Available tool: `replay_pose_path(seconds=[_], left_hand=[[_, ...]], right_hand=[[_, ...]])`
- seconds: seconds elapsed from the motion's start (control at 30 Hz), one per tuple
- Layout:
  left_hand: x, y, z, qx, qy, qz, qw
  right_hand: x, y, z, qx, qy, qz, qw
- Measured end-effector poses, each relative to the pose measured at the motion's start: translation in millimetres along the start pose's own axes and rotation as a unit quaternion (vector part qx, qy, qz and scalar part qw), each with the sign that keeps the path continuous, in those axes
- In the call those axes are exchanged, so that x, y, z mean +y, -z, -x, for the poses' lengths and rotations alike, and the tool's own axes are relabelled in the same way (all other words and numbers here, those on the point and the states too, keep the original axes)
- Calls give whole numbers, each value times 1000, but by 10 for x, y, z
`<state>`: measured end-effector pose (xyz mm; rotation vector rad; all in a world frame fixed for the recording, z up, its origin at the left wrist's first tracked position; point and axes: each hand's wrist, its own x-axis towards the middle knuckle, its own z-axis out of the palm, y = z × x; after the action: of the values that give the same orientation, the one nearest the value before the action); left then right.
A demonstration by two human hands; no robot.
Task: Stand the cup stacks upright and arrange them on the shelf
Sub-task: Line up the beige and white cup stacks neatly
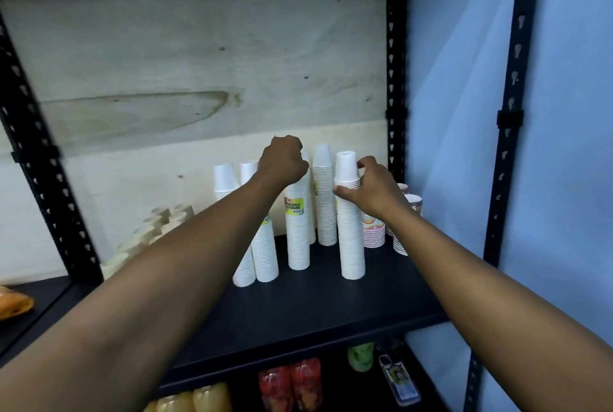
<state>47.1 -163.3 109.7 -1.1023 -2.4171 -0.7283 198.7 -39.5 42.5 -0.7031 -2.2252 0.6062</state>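
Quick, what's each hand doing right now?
Left hand: gripping the top of the labelled cup stack.
Right hand: pinching the front white cup stack.

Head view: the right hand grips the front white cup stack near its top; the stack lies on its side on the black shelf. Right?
No: the head view shows the front white cup stack standing upright on the black shelf, not on its side. The right hand grips it near its top.

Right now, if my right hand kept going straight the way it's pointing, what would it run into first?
Your right hand grips the front cup stack. Pushed on, it would probably drive that into the tall stack behind; the gap between them is unclear.
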Motion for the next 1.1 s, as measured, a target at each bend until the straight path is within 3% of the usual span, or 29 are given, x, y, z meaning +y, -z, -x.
replay_pose_path(seconds=[0.3, 0.57, 1.1], left_hand=[[-29, 308, 293, 52, -18, 85, 995], [-273, 943, 831, 87, 16, 133, 987], [-963, 856, 1060, 124, 84, 79, 986]], right_hand=[[-180, 35, 187, 40, 1, -60, 997], [-534, -130, 423, -15, -7, -186, 982], [-949, -831, 469, -93, 56, -272, 956]])
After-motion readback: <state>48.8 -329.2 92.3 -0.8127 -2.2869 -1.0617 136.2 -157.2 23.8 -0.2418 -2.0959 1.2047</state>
